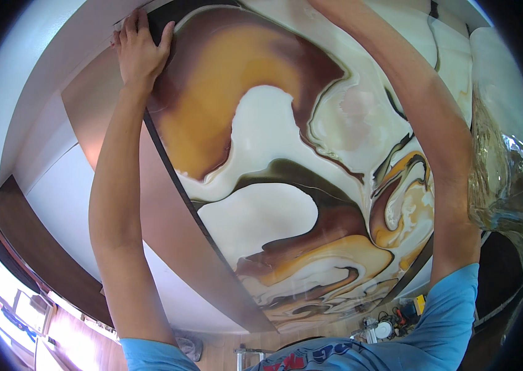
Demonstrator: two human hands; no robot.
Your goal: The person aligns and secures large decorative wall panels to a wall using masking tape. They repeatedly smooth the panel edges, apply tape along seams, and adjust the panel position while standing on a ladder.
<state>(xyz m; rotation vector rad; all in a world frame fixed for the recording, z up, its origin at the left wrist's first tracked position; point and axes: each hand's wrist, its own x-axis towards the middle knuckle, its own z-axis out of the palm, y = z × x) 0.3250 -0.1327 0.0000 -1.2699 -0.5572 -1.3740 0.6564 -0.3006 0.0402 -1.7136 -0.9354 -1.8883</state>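
Note:
Overhead, a large glossy panel (267, 130) with swirls of white, amber, brown and black fills the middle. My left hand (141, 49) presses on its upper-left corner, fingers spread and bent over the dark edge beside a pale trim. My right arm (434, 154) stretches up across the panel's right part; my right hand is out of view past the top edge. A pinkish-beige strip (175, 247) runs along the panel's left side.
Clear crinkled plastic sheeting (502, 179) hangs at the right. White ceiling boards (45, 185) and a dark brown band (39, 260) curve along the left. A bright window (11, 297) is at lower left. Tools (385, 324) and a metal ladder (243, 358) appear below.

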